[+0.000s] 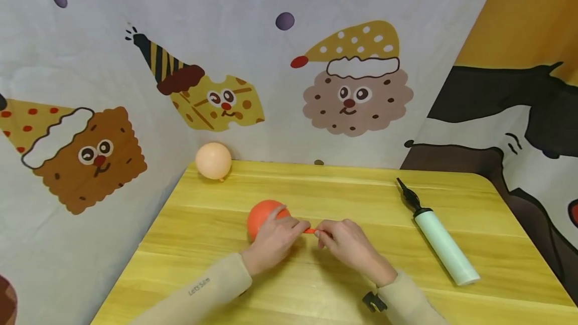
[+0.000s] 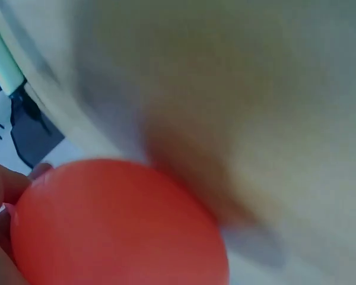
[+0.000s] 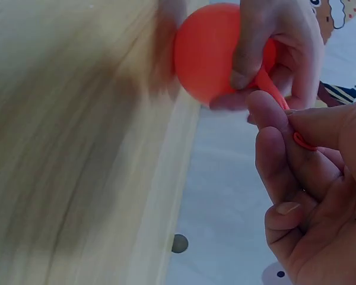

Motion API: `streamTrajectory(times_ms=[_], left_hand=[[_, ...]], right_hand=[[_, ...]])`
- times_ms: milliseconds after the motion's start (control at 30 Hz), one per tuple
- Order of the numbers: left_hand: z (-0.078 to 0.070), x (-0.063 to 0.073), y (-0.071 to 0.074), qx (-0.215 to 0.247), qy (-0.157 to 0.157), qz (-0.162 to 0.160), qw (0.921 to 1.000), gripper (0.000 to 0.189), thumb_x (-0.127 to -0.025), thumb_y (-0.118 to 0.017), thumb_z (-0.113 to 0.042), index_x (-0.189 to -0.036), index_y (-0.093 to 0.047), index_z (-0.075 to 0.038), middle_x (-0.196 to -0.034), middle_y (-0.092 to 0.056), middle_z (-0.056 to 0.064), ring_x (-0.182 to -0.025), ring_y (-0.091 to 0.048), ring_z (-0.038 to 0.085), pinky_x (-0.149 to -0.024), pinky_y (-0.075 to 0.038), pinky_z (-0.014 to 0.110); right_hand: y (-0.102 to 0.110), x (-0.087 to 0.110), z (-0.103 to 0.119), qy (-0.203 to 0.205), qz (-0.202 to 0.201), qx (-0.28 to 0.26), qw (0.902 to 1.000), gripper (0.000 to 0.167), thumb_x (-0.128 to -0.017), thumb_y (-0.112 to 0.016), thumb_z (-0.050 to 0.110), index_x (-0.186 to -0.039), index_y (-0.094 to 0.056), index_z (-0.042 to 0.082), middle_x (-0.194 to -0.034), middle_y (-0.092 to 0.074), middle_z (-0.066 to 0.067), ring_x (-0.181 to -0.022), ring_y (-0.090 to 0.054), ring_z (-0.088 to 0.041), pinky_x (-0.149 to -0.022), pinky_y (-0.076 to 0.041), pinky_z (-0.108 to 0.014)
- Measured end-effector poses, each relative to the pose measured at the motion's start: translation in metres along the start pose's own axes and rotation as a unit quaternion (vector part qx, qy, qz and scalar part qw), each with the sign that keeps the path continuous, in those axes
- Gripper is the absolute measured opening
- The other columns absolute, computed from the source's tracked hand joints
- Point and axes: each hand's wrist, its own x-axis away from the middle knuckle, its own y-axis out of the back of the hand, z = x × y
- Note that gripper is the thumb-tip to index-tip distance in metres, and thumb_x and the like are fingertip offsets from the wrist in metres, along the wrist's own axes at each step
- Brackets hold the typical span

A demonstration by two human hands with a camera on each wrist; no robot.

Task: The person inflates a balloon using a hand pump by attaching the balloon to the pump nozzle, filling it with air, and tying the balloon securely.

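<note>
A round, inflated orange-red balloon [image 1: 259, 220] is between the hands, close over the wooden table. My left hand [image 1: 276, 237] lies along the balloon's right side and pinches the base of its neck. The thumb and index finger of my right hand [image 1: 346, 242] pinch the neck's far end, so the neck [image 1: 309, 231] stretches straight between both hands. Its rolled lip [image 3: 302, 141] shows under the right thumb in the right wrist view, while the other right fingers curl loosely. The balloon's body [image 2: 118, 225] fills the lower part of the left wrist view.
A pale green hand pump [image 1: 446, 247] with a black nozzle lies at the table's right. A tied peach balloon [image 1: 213, 160] sits at the back left corner. Behind the yellow wooden table [image 1: 198, 219] hangs a cartoon-printed cloth [image 1: 280, 149].
</note>
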Motion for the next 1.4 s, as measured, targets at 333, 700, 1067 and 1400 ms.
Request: streamTrajectory(times_ms=[333,700,1067,1400], left_hand=[[-0.018,-0.001,-0.004,0.098,0.054,0.063,0.9918,0.038,-0.103,-0.065,-0.028,-0.136,-0.058,-0.011,-0.112,-0.075,-0.002,-0.101,-0.071,0.01,-0.117,-0.035,0.045],[0.006,-0.002,0.003,-0.072,-0.074,-0.018,0.9944,0.051,-0.088,-0.08,-0.007,-0.133,-0.057,-0.007,-0.096,-0.077,-0.004,-0.084,-0.072,0.008,-0.094,-0.054,0.03],[0.046,-0.023,0.024,-0.065,-0.06,-0.074,0.9933,0.042,-0.096,-0.076,-0.018,-0.134,-0.059,-0.011,-0.122,-0.07,0.005,-0.064,-0.066,0.014,-0.069,-0.058,0.028],[0.038,-0.037,0.025,-0.015,-0.085,-0.06,0.9944,0.03,-0.091,-0.074,0.002,-0.116,-0.069,-0.014,-0.11,-0.077,-0.005,-0.073,-0.07,0.009,-0.068,-0.054,0.025]], right_hand=[[-0.002,0.004,-0.004,0.01,-0.016,0.006,0.9998,0.015,-0.098,-0.071,0.01,-0.085,-0.074,0.015,-0.068,-0.068,0.009,-0.047,-0.039,0.004,-0.043,-0.034,-0.02],[0.019,0.014,-0.009,-0.001,-0.003,-0.029,0.9996,0.013,-0.103,-0.066,0.015,-0.092,-0.073,0.018,-0.074,-0.069,0.014,-0.051,-0.045,0.002,-0.046,-0.041,-0.022],[0.062,0.04,-0.002,0.068,-0.082,-0.008,0.9943,0.014,-0.1,-0.069,0.011,-0.094,-0.072,0.023,-0.077,-0.07,0.019,-0.049,-0.035,0.007,-0.042,-0.036,-0.019],[0.084,0.035,0.002,0.108,-0.107,0.029,0.988,0.021,-0.094,-0.071,-0.004,-0.098,-0.073,0.017,-0.082,-0.068,0.014,-0.058,-0.048,0.005,-0.048,-0.043,-0.019]])
